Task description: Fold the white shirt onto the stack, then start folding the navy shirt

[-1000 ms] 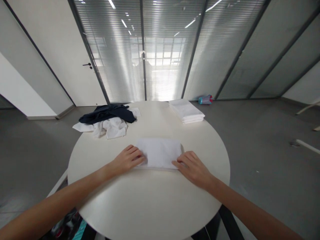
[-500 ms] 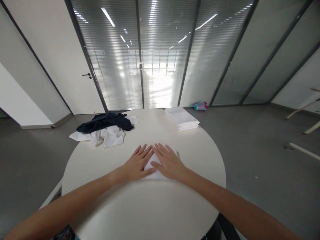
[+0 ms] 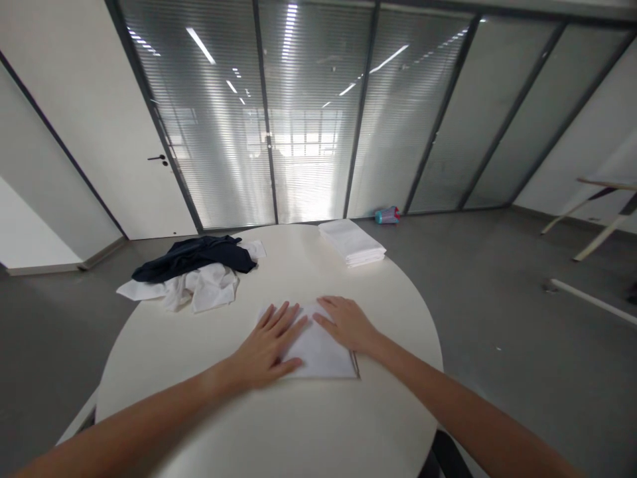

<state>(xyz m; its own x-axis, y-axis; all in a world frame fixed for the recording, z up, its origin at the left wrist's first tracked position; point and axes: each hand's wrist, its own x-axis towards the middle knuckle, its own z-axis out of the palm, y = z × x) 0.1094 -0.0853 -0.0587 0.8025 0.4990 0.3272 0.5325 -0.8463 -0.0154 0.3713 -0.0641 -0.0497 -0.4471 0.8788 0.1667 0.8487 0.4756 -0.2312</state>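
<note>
Folded cloth lies mid-table, both flat hands' grip released, edges clear.

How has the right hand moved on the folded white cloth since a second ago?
Yes. The right hand has moved inward from the right end of the folded white cloth toward its middle, close to the left hand; both lie flat on it.

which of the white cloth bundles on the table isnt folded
The white cloth heap at the table's far left, crumpled under a dark garment. The stack at the far edge and the cloth under both hands lie flat and folded.
</note>
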